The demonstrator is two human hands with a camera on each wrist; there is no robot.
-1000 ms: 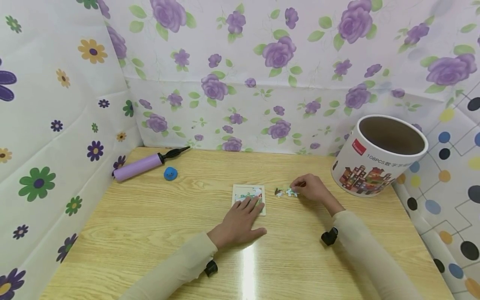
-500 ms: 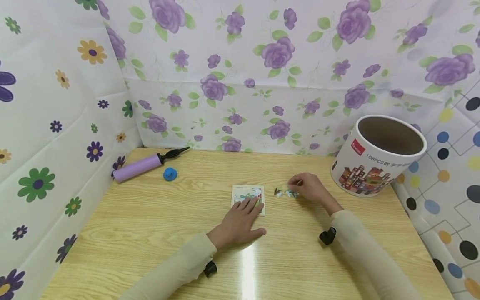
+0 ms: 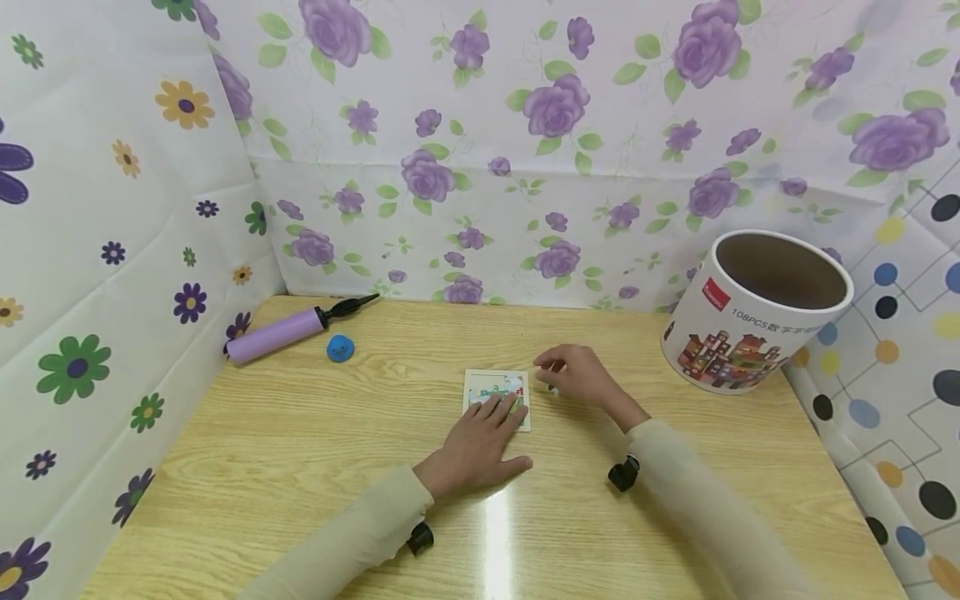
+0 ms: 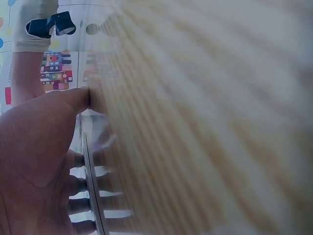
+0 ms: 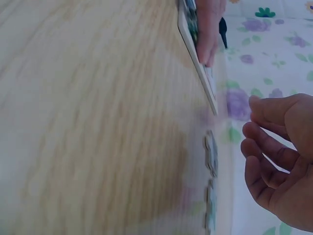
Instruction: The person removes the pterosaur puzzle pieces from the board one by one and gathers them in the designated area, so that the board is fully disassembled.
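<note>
Beige sleeves (image 3: pixel 360 533) in the head view, above a pale wood surface (image 3: pixel 262 467). Left hand (image 3: pixel 480 446) open, laid palm-down with straight, slightly spread fingers over the near part of a small square jigsaw board (image 3: pixel 497 373). Right hand (image 3: pixel 581 375) just right of the board, fingers loosely bent over a mostly hidden puzzle piece (image 3: pixel 554 389). To the far left, a purple pump (image 3: pixel 277 335) near a blue toy (image 3: pixel 341 348); to the far right, a printed white tub (image 3: pixel 690 342).

In the left wrist view, left palm close up, thumb extended, fingers past the board's thin edge.

In the right wrist view, right hand relaxed and empty, clear of the surface; two loose pieces (image 5: pixel 211 154) flat, close together, just apart from the board.
</note>
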